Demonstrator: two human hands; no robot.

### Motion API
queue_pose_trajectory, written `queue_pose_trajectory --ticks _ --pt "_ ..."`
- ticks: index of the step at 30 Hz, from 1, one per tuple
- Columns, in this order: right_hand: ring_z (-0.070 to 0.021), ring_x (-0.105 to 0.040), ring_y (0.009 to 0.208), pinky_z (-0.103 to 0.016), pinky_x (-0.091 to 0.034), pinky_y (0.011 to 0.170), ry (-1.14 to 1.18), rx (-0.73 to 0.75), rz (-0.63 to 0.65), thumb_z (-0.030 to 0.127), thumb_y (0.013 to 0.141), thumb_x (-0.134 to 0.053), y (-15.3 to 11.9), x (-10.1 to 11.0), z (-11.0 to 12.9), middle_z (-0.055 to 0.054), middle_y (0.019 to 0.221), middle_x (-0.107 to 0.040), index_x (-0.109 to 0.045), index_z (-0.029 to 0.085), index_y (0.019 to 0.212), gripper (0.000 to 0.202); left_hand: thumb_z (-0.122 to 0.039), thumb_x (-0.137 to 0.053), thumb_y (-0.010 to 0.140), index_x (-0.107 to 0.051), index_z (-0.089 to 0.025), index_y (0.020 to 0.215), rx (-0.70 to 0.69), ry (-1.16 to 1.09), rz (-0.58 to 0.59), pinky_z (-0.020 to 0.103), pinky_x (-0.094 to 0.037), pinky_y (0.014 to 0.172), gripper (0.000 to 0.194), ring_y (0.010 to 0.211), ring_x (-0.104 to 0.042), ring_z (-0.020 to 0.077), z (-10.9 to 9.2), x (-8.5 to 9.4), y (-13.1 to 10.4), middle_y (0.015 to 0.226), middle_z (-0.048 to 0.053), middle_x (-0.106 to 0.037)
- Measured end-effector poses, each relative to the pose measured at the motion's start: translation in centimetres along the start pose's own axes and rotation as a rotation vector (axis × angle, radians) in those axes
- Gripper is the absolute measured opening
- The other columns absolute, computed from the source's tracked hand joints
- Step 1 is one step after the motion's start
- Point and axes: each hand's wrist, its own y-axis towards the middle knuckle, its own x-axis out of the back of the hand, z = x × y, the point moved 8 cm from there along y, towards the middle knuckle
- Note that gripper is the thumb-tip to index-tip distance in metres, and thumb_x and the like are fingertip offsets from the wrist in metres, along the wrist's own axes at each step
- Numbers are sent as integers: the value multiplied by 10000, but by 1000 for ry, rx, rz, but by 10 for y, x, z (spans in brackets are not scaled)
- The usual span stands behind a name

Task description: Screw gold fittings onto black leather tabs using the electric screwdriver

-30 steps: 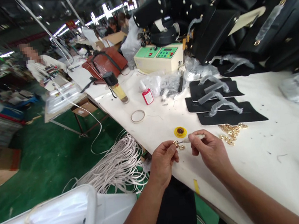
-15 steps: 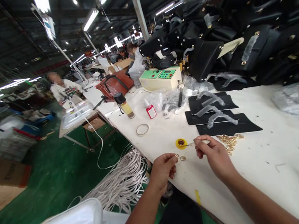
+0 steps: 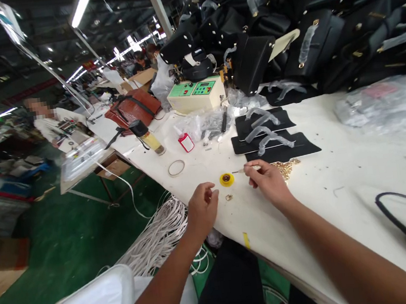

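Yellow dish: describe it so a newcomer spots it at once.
On the white table, find the black panels. Nearer the person, between the left hand and right hand, sits a small, round dish. Its yellow rim and dark brown centre set it apart from the gold fittings nearby.

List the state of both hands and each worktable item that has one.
Left hand: fingertips parted, nothing visible between them.
Right hand: pinching the thin tool.
Yellow dish: uncovered, dark inside.
Small gold pieces: loose on the table.
Tall bottle: black cap on.
Black panels: flat, overlapping.
Control box: on or off unclear.
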Motion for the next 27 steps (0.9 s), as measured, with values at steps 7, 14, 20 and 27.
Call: queue_pose_trajectory --ticks 7,14,20,27 --pt "-191 -616 645 -335 -478 671 -334 144 130 515 873 -665 7 -27 -15 -24 754 -712 -771 210 1060 374 -257 -709 919 -715 -206 996 -657 212 190 316 -535 736 92 769 -671 184 -64 -66 -86 831 27 -716" --pt "-210 -663 776 -367 -510 813 -401 234 136 412 907 -633 11 -35 -17 -55 996 -788 -763 232 1026 252 -264 -712 919 -725 -202 974 -741 353 247 396 -562 792 84 896 -676 255 -67 -103 -88 909 61 -732" --pt "-208 -676 788 -358 -516 816 -367 220 121 396 889 -667 13 -32 -19 -41 942 -781 -767 242 982 206 -265 -692 924 -708 -205 934 -704 406 310 376 -555 789 62 917 -680 248 -69 -111 -76 949 72 -736" --pt "-147 -604 564 -280 -467 566 -43 59 80 517 868 -708 15 -18 -1 14 695 -681 -739 211 988 330 -244 -641 952 -711 -205 1054 -599 411 303 377 -565 848 130 1001 -687 256 -74 -123 -55 1097 82 -723"
